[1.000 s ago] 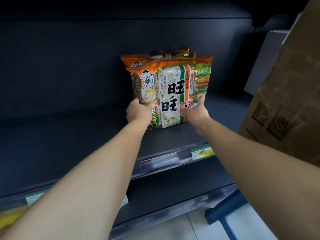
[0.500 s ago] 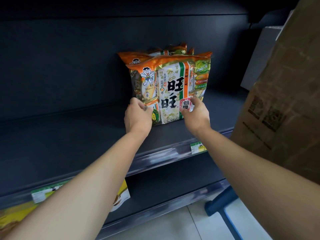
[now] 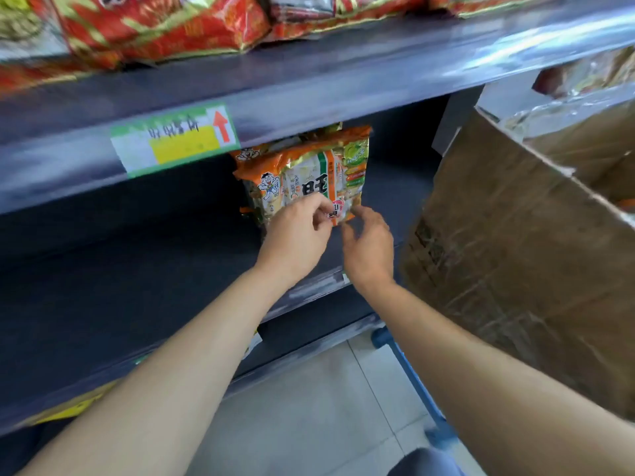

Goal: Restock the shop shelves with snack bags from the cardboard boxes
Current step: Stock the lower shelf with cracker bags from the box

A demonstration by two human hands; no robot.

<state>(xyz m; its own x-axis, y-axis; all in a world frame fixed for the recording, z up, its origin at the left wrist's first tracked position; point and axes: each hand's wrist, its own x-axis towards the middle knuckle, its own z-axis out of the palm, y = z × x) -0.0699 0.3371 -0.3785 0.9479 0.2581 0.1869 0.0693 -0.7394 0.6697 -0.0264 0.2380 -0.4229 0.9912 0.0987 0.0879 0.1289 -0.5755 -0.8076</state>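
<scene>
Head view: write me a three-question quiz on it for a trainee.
1. True or false: the orange bags lie flat on the shelf.
2. On which side of those bags is the box? A left, B right, C below.
3. Fill in: the arrow on the label points ___.
Key: 1 false, they stand upright; 2 B; 3 up.

Green-yellow price label (image 3: pixel 175 139) with red arrow; blue trolley frame (image 3: pixel 408 379) on tiled floor (image 3: pixel 309 407).
</scene>
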